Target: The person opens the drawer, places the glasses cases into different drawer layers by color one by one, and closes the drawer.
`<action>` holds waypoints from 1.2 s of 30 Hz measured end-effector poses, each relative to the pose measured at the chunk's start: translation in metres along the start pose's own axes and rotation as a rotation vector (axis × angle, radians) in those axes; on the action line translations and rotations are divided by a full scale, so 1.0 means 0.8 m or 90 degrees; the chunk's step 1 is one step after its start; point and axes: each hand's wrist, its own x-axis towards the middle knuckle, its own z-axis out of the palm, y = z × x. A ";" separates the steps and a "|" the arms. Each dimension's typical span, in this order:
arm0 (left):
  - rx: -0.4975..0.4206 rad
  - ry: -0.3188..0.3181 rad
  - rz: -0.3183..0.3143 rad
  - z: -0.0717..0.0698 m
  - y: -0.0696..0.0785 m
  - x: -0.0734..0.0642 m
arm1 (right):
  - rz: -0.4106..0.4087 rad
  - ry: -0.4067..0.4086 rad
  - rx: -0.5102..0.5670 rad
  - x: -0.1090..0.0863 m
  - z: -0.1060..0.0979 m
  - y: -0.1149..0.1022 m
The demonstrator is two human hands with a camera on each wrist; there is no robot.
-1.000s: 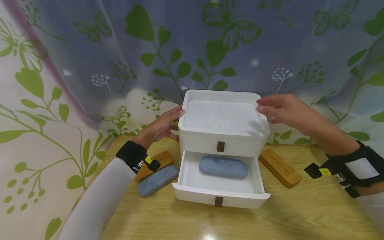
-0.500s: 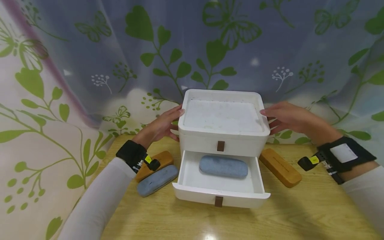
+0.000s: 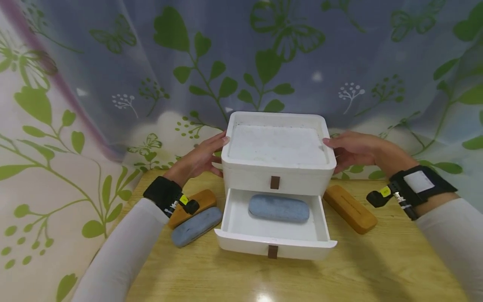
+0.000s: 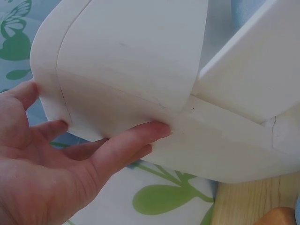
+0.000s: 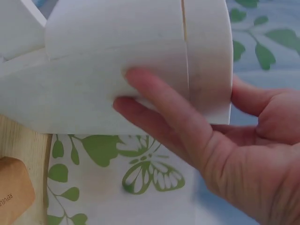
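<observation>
A white two-drawer storage box (image 3: pixel 279 144) stands against the curtain, its upper drawer closed. Its lower drawer (image 3: pixel 241 244) is pulled out and holds a blue oblong case (image 3: pixel 279 208). My left hand (image 3: pixel 200 159) rests on the box's left side, thumb at the top rim; the left wrist view shows extended fingers against the white wall. On the opposite side, my right hand (image 3: pixel 356 149) touches the box with its thumb at the rim. In the right wrist view, its fingers lie fairly straight along the side wall.
Left of the box, an orange-brown case (image 3: pixel 200 203) lies beside another blue case (image 3: pixel 196 226) on the wooden table (image 3: pixel 241 279). A second orange-brown case (image 3: pixel 350 209) lies at right. A leaf-patterned curtain (image 3: pixel 320 54) hangs right behind the box.
My right hand has come down from above the box's right rim onto its right side. The left hand stays at the left side; the drawer and cases look unmoved.
</observation>
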 end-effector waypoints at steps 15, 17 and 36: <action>0.021 0.074 0.005 -0.006 -0.012 -0.019 | 0.006 -0.005 0.065 0.018 0.001 -0.005; 0.031 0.079 0.014 -0.008 -0.014 -0.023 | 0.006 -0.002 0.065 0.018 0.001 -0.004; 0.388 0.079 -0.010 -0.015 -0.084 -0.122 | 0.004 0.012 0.052 0.016 0.001 -0.004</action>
